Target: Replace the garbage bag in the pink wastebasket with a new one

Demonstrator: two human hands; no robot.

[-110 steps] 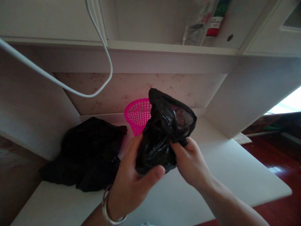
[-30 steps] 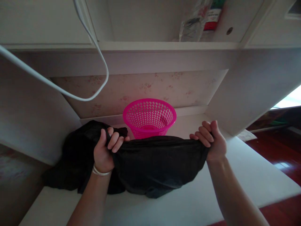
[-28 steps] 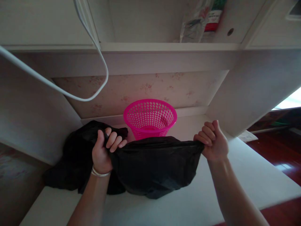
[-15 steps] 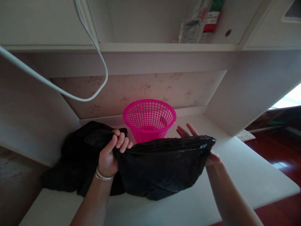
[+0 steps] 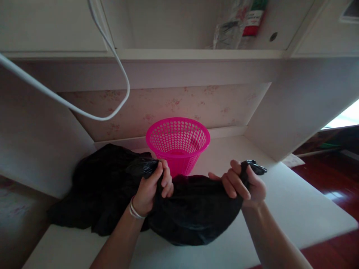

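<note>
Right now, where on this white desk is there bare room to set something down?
The desk is bare right of the right hand, out to its edge, and along the front below the black bag. The left side is crowded: a dark pile beside the left hand, the pink basket behind.

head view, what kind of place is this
Probably a home room, at a built-in white desk with a shelf above, floral wallpaper behind, a pink basket on it and polished wood floor alongside.
</note>
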